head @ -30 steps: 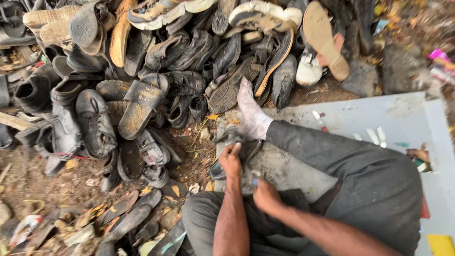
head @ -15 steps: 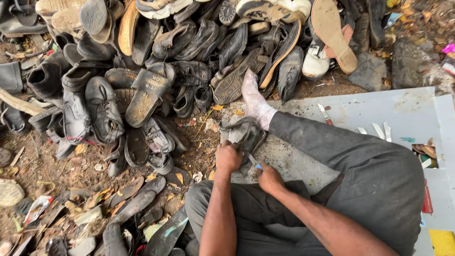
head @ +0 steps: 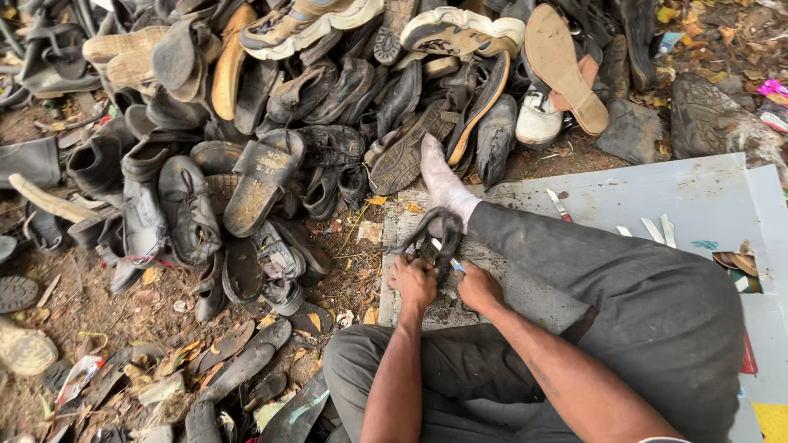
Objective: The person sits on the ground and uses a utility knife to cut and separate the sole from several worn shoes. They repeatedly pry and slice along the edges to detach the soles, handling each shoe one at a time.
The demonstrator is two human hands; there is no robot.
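- A person is sitting on the ground, looking down at both hands working a dark strip of shoe material
- The left hand is gripping the strip's near end, fingers curled tight around it
- The right hand is closing around something just beside it; a blade is too hidden to confirm
- The strip is lying on a grey board, pinned at its far end by a socked foot
- Judging by this, keeping the strip taut and cutting away from the fingers matters most
- A pile of worn shoes is filling the far left
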